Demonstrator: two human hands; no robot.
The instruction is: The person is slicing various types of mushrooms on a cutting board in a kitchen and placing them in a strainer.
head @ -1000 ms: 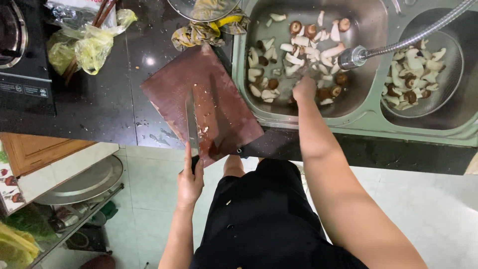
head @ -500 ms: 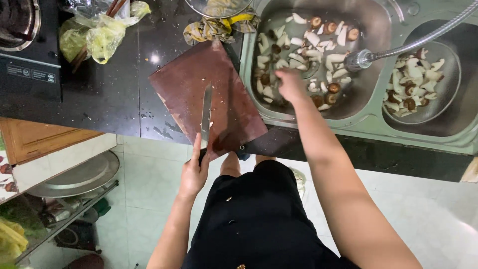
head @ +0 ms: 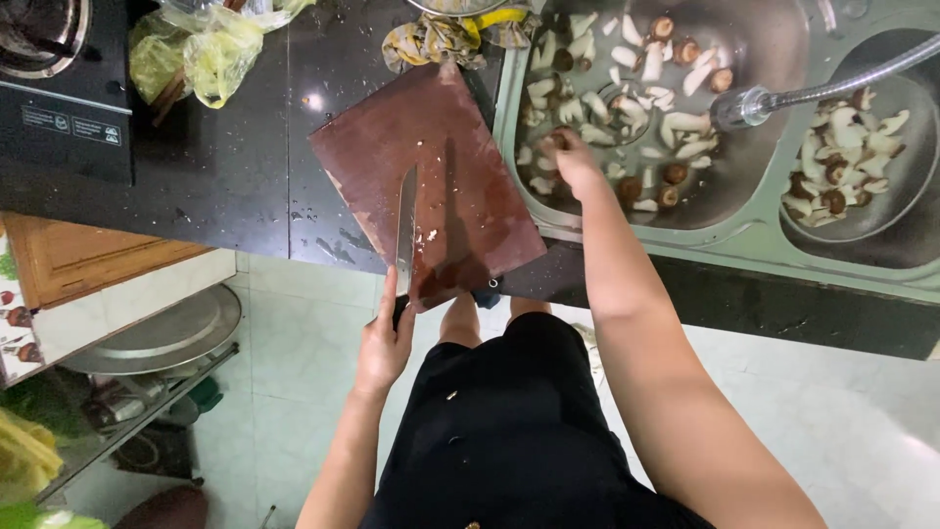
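My left hand grips the handle of a kitchen knife, whose blade lies flat on a dark red cutting board jutting over the counter edge. My right hand reaches into the left sink basin among many cut mushroom pieces in water. Its fingers are curled on a mushroom piece, though the grasp is partly hidden.
A round metal bowl with more mushroom pieces sits in the right basin under a flexible faucet hose. Yellow-green plastic bags and a black induction cooker stand on the dark counter. A metal tray rests on a low rack.
My right hand has moved left across the sink basin toward its near left side. The view shifted right; the knife hand stays at the board's near edge.
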